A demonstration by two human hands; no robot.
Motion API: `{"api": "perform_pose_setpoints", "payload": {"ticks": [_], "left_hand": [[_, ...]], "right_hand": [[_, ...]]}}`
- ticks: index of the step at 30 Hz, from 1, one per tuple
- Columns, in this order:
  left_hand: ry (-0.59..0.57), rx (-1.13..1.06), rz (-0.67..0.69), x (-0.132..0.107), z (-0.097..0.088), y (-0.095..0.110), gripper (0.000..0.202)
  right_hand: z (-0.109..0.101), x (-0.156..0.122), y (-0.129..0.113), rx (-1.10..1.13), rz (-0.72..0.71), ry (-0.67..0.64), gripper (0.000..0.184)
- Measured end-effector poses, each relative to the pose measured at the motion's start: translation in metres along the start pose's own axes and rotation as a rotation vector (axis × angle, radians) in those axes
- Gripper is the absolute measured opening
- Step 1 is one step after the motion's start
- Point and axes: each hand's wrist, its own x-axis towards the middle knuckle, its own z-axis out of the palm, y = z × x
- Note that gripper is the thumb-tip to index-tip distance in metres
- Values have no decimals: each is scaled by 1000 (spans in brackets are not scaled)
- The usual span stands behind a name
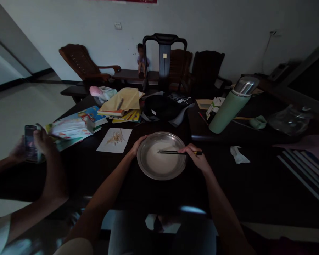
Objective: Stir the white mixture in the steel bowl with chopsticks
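Note:
A wide metal bowl [161, 176] stands on the dark table in front of me, with a pale, milky mixture [161, 162] in its bottom. My left hand [138, 144] grips the bowl's left rim, thumb on top. In my right hand [197, 157] is a pair of dark chopsticks [171, 152], held almost level across the bowl. Their tips are over or in the mixture; I cannot tell which. Left of the bowl, a heap of cotton swabs [116, 138] lies on a white sheet of paper [102, 147].
Another person's hands [44, 141] hold a phone [31, 143] at the left. Books [95, 115], a tissue pack [71, 128] and a black bag [162, 106] lie behind. At right are a green thermos [228, 108], a crumpled tissue [239, 155] and folders [305, 173]. Someone sits far back.

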Motion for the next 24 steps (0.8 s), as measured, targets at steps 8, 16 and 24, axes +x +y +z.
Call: {"api": "perform_pose_setpoints", "payload": {"ticks": [8, 16, 24], "left_hand": [[-31, 31, 65, -6, 5, 3, 39], [-34, 71, 42, -8, 10, 7, 38], [-10, 87, 32, -8, 9, 8, 41]], "right_hand": [[-8, -4, 0, 74, 36, 49, 41], [-8, 0, 5, 79, 18, 74, 36], [-4, 1, -3, 72, 2, -77, 40]]}}
